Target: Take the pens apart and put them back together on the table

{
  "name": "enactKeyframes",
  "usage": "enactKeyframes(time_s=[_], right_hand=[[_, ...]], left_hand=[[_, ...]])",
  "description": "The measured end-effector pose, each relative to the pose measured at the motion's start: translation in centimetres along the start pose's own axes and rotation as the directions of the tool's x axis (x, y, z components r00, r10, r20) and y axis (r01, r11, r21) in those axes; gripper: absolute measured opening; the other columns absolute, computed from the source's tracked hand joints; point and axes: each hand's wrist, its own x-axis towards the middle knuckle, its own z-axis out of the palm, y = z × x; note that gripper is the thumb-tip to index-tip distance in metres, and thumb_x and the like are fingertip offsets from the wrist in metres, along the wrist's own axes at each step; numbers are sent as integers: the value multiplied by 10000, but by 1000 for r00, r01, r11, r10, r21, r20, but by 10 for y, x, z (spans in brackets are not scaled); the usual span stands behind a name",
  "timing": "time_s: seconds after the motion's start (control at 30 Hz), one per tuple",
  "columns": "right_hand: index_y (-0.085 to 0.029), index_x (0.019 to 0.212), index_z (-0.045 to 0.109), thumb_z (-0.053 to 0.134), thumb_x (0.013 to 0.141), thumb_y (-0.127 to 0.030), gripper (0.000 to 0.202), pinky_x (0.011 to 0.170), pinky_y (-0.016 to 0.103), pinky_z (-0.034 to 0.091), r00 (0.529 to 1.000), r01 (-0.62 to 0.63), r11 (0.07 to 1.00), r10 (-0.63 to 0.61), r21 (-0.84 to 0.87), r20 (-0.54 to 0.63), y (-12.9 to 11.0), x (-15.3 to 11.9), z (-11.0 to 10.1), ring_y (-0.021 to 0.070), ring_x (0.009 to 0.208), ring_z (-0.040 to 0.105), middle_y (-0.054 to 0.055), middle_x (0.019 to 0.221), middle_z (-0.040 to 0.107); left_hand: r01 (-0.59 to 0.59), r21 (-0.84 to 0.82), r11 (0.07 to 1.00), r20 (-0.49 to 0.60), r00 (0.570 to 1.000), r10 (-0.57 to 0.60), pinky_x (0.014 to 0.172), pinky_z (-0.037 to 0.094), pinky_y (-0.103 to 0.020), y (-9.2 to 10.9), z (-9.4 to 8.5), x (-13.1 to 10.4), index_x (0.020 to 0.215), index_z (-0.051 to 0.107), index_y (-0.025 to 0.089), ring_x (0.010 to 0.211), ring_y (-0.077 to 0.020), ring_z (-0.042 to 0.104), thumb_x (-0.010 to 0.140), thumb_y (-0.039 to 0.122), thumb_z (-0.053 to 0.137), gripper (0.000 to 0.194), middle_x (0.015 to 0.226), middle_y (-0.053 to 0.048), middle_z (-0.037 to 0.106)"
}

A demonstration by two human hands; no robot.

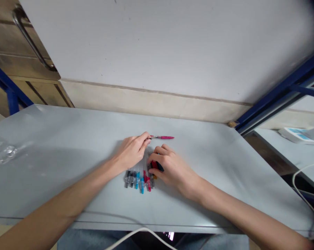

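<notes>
My left hand [133,150] is closed in a pinch on one end of a pen [167,137] with a pinkish-red grip; the pen lies sideways, pointing right. My right hand [171,168] arches over several pen parts with red and dark blue grips [154,164]. Its thumb and fingers are curved but apart, at the edges of these parts, and the palm hides some of them. Between the hands, several clear pen barrels lie side by side, with black ends [129,178], blue ends [141,184] and red ends [147,180] towards me.
The grey table [76,139] runs back to a white wall [151,45]. Clear plastic packaging [4,152] lies at the left edge. A white cable [143,229] loops below the front edge. Blue metal posts [271,88] stand at right, beside another table holding a white box [300,135].
</notes>
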Motion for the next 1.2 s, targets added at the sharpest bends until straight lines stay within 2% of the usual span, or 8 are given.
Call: enactKeyframes(time_s=[0.13, 0.27, 0.47, 0.53, 0.63, 0.73, 0.9, 1.2], right_hand=[[-184, 926, 675, 696, 878, -109, 92, 803, 355, 471, 1000, -14, 997, 14, 71, -2, -1, 1, -1, 229, 948, 516, 69, 979, 597], [-193, 839, 639, 666, 870, -50, 149, 782, 331, 462, 999, -4, 984, 10, 179, -32, 1, 0, 2, 208, 920, 525, 43, 924, 606], [-207, 854, 645, 663, 881, -157, 60, 699, 296, 445, 984, -54, 888, 126, 457, -128, 14, -2, -5, 161, 771, 571, 6, 821, 644], [-206, 861, 654, 652, 884, -204, 23, 692, 295, 446, 946, -46, 847, 208, 530, -249, 22, -3, -11, 157, 757, 585, 12, 838, 670], [-196, 886, 680, 666, 874, -273, 79, 689, 300, 462, 842, -41, 752, 381, 658, -382, 36, -2, -16, 167, 775, 611, 37, 880, 703], [-188, 883, 710, 697, 856, -329, 144, 717, 313, 490, 800, -40, 626, 487, 779, -351, 46, 0, -15, 174, 790, 633, 54, 894, 726], [-175, 862, 739, 761, 800, -362, 198, 730, 319, 498, 800, -47, 511, 534, 858, -274, 48, 3, -7, 171, 775, 639, 58, 874, 740], [-187, 841, 751, 779, 776, -337, 166, 751, 337, 508, 798, -37, 487, 540, 873, -267, 46, 5, 2, 180, 785, 644, 57, 863, 741]], left_hand=[[0, 5, 1000, 6, 1000, -1, 638, 383, -265, -1, 1, 0, 1021, 573, 243, 656, -156, 587, 1042, 315, 354, 231, 775, 20, 664], [3, -9, 1000, 7, 1000, -3, 637, 376, -271, 0, 0, 0, 1027, 580, 244, 671, -157, 598, 1044, 305, 356, 233, 814, 15, 684], [-10, -5, 1000, 9, 1000, 10, 638, 370, -269, 1, 0, 0, 1055, 597, 243, 677, -152, 607, 1045, 285, 368, 232, 817, 13, 690], [-25, 5, 1000, 8, 1000, 25, 649, 379, -268, 2, 1, 0, 1053, 610, 241, 692, -150, 613, 1045, 281, 371, 242, 851, 4, 702], [-29, 28, 999, 14, 999, 29, 657, 389, -271, 3, 1, -1, 1048, 620, 241, 689, -149, 615, 1046, 291, 379, 247, 867, -1, 709], [-33, 36, 999, 24, 999, 32, 663, 397, -276, 2, 2, -1, 1044, 621, 246, 700, -157, 623, 1045, 304, 386, 241, 847, 1, 706], [-32, 61, 998, 16, 999, 31, 646, 388, -278, 2, 3, -2, 1026, 628, 253, 687, -162, 620, 1038, 311, 402, 233, 821, 6, 697], [-51, 26, 998, 18, 999, 51, 714, 457, -296, 3, 3, -1, 1029, 673, 241, 768, -168, 657, 1036, 290, 420, 257, 908, -18, 721]])
